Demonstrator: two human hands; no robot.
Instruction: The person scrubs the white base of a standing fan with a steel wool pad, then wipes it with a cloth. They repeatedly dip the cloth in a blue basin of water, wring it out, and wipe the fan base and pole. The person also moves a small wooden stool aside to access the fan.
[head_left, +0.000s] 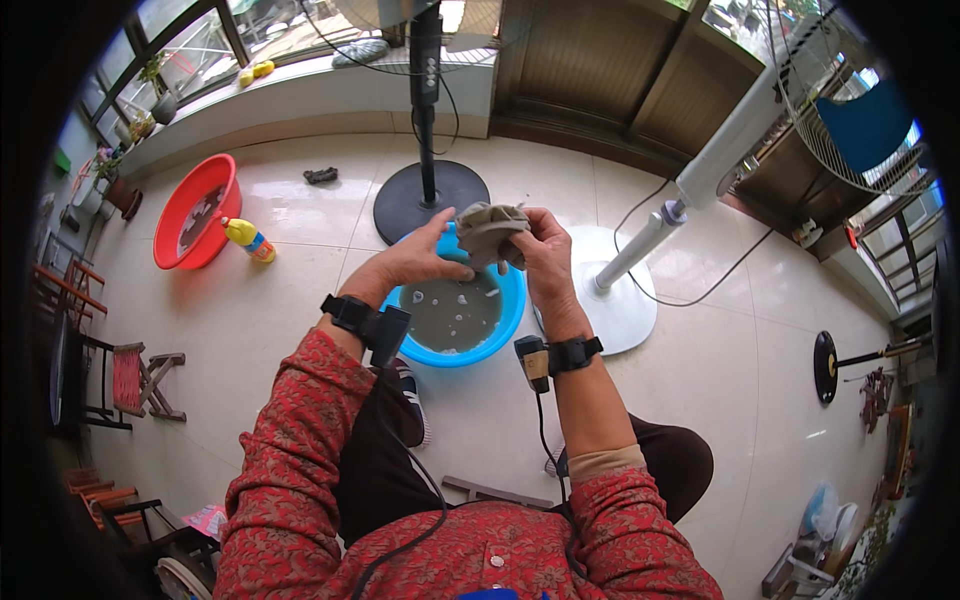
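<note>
A bunched grey-beige cloth (486, 225) hangs from my right hand (550, 251), pinched between thumb and fingers. My left hand (416, 259) is just left of it, thumb and fingers spread, with nothing in its grasp. Below both hands stands a bright blue plastic basin (516, 319). Murky grey water (454, 319) with patches of foam lies in it. The cloth is above the basin's far side and covers part of the rim.
Behind the basin is a pedestal fan's round black base (397, 199); a white fan base (626, 307) stands to the right. A red basin (232, 187), a yellow bottle (249, 238) and a dark crumpled cloth (321, 176) are on the left floor. A folding stool (129, 379) stands farther left.
</note>
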